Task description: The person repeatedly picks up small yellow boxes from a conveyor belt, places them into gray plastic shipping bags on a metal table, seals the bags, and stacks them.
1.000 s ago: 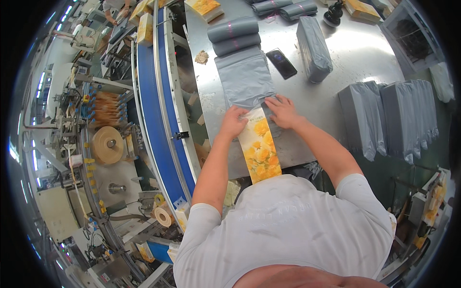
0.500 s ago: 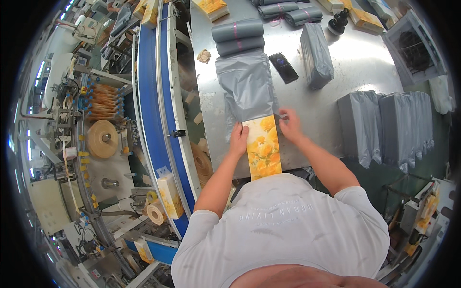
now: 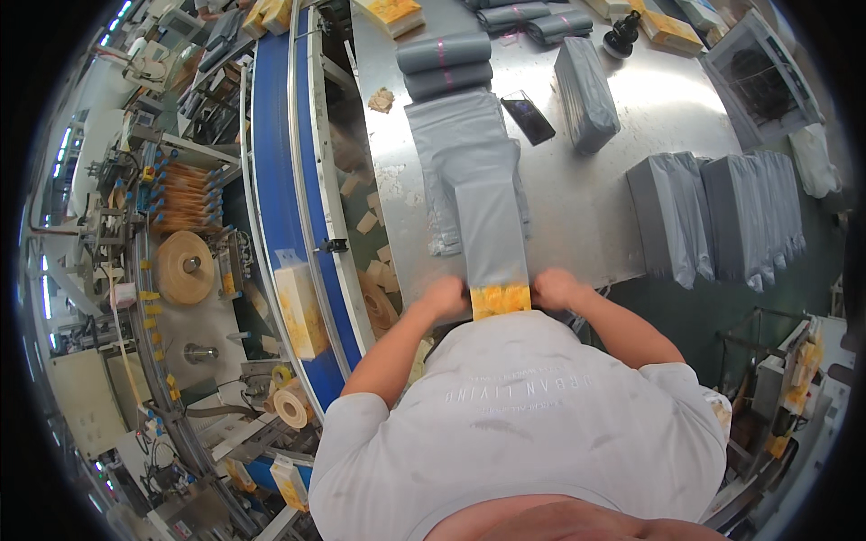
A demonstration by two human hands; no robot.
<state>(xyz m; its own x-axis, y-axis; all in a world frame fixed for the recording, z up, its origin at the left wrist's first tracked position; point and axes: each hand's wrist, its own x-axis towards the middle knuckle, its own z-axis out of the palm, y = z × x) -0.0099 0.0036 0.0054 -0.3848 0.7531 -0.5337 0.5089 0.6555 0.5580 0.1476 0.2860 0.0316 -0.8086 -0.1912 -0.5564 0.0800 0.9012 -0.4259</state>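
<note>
A pack with a yellow flower print lies against the front of my shirt, and a grey plastic bag covers most of it. Only the pack's near end stays bare. My left hand is closed on the bag's left side at its mouth, the fingers partly hidden. On the opposite side my right hand is closed in the same way. Beneath the covered pack, more flat grey bags lie on the metal table.
Rolled grey bags, a phone and an upright grey-wrapped pack occupy the table's far part. Several wrapped packs stand at its right edge. To the left runs a blue conveyor carrying a flower-printed pack.
The grey bag has been drawn toward me over most of the pack. Both hands have come nearer my body and closed. On the conveyor, the printed pack has shifted away from me.
</note>
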